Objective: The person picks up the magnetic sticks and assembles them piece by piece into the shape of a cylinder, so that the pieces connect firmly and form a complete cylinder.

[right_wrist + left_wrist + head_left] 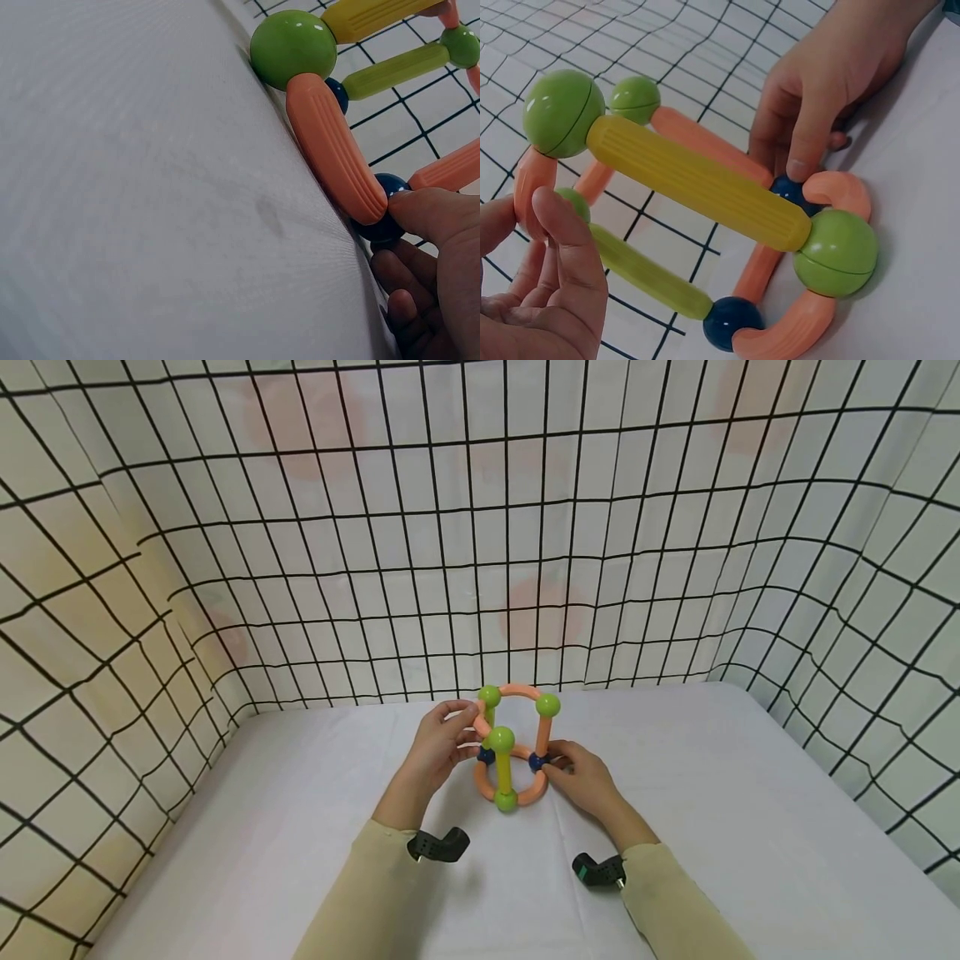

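Note:
A frame of toy rods and balls stands on the white table in front of me. Its base is a ring of curved orange rods point(534, 790) joined by balls, two dark blue and one green. Three uprights rise from it: a yellow rod point(697, 182), a yellow-green rod point(652, 271) and an orange rod point(543, 737), each topped by a green ball. My left hand point(437, 745) pinches a short curved orange rod point(534, 191) at the top left, between two green balls. Low on the right, my right hand point(587, 779) pinches a dark blue ball point(390, 183) between thumb and fingers.
A white cloth covers the table point(517, 893). Black grid netting point(450, 543) runs along the back and both sides, with pale fabric behind it. Small black cameras sit on the left wrist point(438, 845) and the right wrist point(600, 870).

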Tool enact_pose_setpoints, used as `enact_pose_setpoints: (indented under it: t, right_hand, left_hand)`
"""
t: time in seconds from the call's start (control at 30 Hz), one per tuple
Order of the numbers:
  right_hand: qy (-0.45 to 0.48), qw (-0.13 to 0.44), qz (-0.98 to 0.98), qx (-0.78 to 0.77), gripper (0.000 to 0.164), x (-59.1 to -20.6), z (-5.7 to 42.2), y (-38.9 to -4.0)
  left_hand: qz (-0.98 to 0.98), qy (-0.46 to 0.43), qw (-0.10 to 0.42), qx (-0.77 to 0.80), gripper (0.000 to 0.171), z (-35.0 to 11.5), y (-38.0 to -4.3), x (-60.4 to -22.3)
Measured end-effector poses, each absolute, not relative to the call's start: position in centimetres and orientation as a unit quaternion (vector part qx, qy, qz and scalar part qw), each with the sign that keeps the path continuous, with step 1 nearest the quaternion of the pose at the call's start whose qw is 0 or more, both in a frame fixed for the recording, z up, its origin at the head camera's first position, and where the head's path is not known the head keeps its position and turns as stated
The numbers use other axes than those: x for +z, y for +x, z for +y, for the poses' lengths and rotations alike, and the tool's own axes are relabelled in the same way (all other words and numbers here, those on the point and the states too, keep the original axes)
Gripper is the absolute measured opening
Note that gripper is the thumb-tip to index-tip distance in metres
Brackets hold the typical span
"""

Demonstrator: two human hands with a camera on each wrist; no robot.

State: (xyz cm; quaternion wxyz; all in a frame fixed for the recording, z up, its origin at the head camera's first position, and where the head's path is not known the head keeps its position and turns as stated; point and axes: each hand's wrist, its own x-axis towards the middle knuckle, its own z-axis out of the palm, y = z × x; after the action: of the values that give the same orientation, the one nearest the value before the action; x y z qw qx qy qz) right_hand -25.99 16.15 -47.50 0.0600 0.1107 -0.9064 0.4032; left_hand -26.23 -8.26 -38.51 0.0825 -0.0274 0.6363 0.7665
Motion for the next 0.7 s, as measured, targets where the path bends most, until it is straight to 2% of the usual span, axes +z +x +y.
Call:
enact_pose_setpoints:
  t: [0.7]
  right_hand:
    - [0.109,0.062,-0.908,0.401,0.039,-47.4,16.18,-25.89]
  left_hand:
    - [0.631,-0.022,0.084,0.771,0.036,-8.41,-25.78,-38.92]
